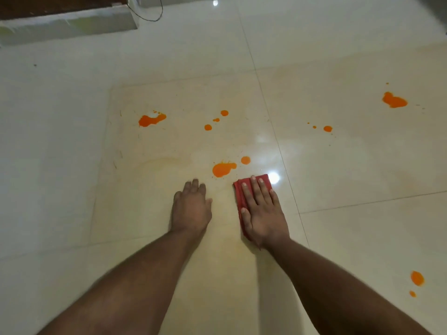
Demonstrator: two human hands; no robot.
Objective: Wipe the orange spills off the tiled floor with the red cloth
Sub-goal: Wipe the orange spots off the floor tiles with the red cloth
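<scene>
On the tiled floor (338, 165), the right hand (262, 213) presses flat, fingers straight, hiding most of the red cloth (242, 189). The left hand (191, 209) rests flat beside an orange spill (221, 169).

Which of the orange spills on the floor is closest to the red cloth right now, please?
The large splat just ahead and left of the red cloth under the right hand. A small round drop sits beside it; every other spill lies much farther away.

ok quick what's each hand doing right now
Left hand: open, flat on the glossy tiled floor, holding nothing.
Right hand: open, fingers straight, pressing the folded red cloth.
</scene>
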